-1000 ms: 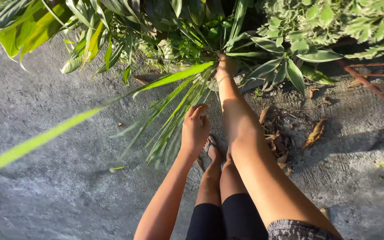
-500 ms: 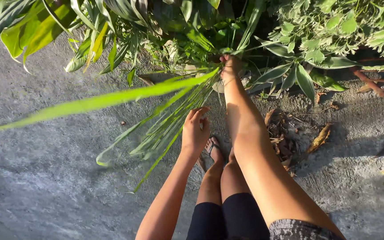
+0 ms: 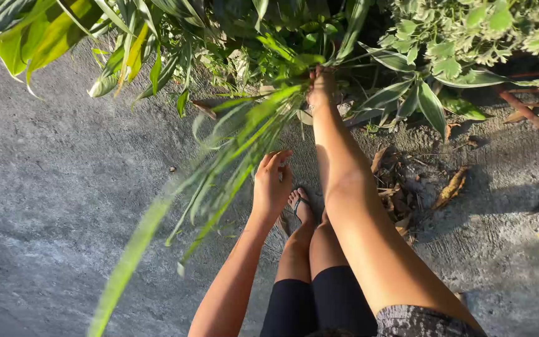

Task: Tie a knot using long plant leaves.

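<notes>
My right hand (image 3: 320, 86) reaches far forward into the garden bed and is closed around the base of a bundle of long green grass-like leaves (image 3: 232, 159). The leaves fan out down and to the left over the concrete, blurred by motion. My left hand (image 3: 272, 181) hovers lower, palm toward me with fingers slightly curled and apart, just right of the leaf bundle and holding nothing. Below the hands are my legs in dark shorts and a foot in a sandal (image 3: 301, 209).
Grey concrete ground (image 3: 57, 187) fills the left and bottom. Dense green plants (image 3: 444, 37) line the top edge. Dry brown leaves (image 3: 451, 186) lie on the ground to the right. A reddish bar (image 3: 531, 122) runs diagonally at far right.
The bundle of long leaves has swung downward from nearly sideways to hanging toward me. My right hand has shifted slightly farther up into the plants. My left hand has barely moved.
</notes>
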